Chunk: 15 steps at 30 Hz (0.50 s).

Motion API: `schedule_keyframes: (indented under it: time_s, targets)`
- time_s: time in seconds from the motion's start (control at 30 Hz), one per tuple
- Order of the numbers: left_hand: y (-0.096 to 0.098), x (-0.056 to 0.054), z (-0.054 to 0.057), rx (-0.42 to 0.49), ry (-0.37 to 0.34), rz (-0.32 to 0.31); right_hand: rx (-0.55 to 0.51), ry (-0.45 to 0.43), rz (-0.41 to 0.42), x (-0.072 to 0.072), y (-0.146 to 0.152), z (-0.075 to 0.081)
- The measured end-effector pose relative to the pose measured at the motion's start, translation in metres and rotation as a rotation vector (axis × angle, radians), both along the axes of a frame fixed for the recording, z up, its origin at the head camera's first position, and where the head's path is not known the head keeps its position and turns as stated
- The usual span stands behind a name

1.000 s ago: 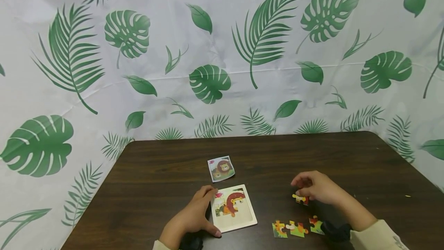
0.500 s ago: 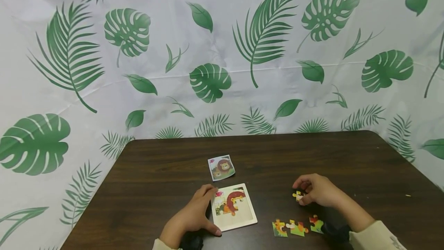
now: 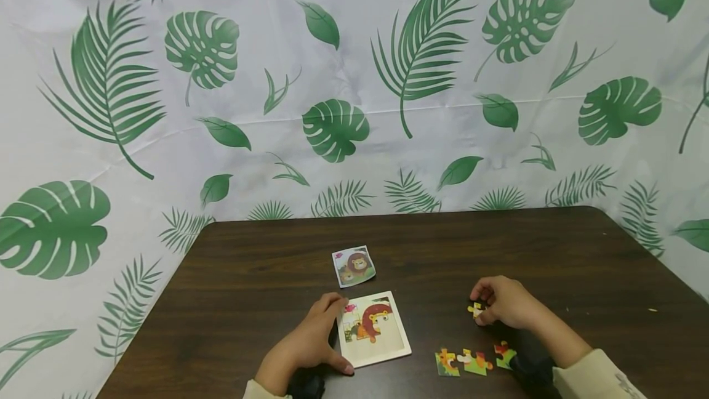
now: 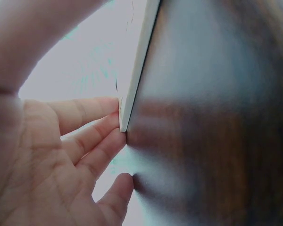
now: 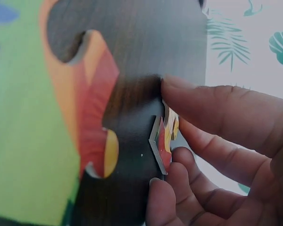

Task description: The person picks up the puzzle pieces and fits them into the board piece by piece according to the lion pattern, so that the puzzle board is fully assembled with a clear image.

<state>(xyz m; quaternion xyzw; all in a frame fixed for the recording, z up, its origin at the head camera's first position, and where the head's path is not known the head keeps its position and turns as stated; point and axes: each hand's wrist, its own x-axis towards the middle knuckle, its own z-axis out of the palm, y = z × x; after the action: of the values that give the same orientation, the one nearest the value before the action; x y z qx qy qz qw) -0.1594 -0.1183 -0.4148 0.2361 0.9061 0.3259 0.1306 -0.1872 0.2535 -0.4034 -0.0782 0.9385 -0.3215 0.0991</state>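
My left hand (image 3: 316, 337) holds a shallow wooden puzzle board (image 3: 382, 359) by its left side, thumb at the near corner and fingers at the far one. Part of a lion picture is fitted inside the board. In the left wrist view, fairly straight fingers (image 4: 92, 136) meet the board's edge (image 4: 137, 70). Farther right, my right hand (image 3: 509, 302) pinches a yellow and red puzzle piece (image 3: 474, 309), low over the table. The right wrist view shows that piece edge-on between thumb and fingers, which partly cover it.
Several loose pieces lie in a row near my right wrist: a yellow one (image 3: 445, 362), a middle one (image 3: 474, 362) and a green and red one (image 3: 504, 354). A lion picture card (image 3: 353, 266) lies beyond the board on the dark table (image 3: 266, 263). A leaf-printed cloth (image 3: 354, 79) hangs behind.
My right thumb has come over the right part of the puzzle piece, and the piece has shifted slightly away from me. My left hand and the board keep their place.
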Motion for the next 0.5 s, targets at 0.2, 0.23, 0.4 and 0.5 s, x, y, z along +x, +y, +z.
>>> schedule_keyframes:
  time_s: [0.2, 0.23, 0.4, 0.5]
  targets:
    - [0.0001, 0.0001, -0.0002, 0.000, -0.001, 0.002, 0.017, 0.020, -0.016, 0.0004, -0.0024, 0.0003]
    - [0.0001, 0.0001, -0.0002, 0.000, 0.000, 0.002, 0.019, 0.018, -0.018, 0.0003, -0.0026, 0.0004]
    - [0.0002, 0.0001, -0.0005, -0.002, 0.011, -0.001, 0.011, 0.020, -0.009, -0.0004, -0.0020, 0.0000]
    - [0.0002, -0.0001, -0.0008, -0.001, 0.020, -0.004, 0.005, 0.016, -0.015, -0.0004, -0.0026, -0.0005]
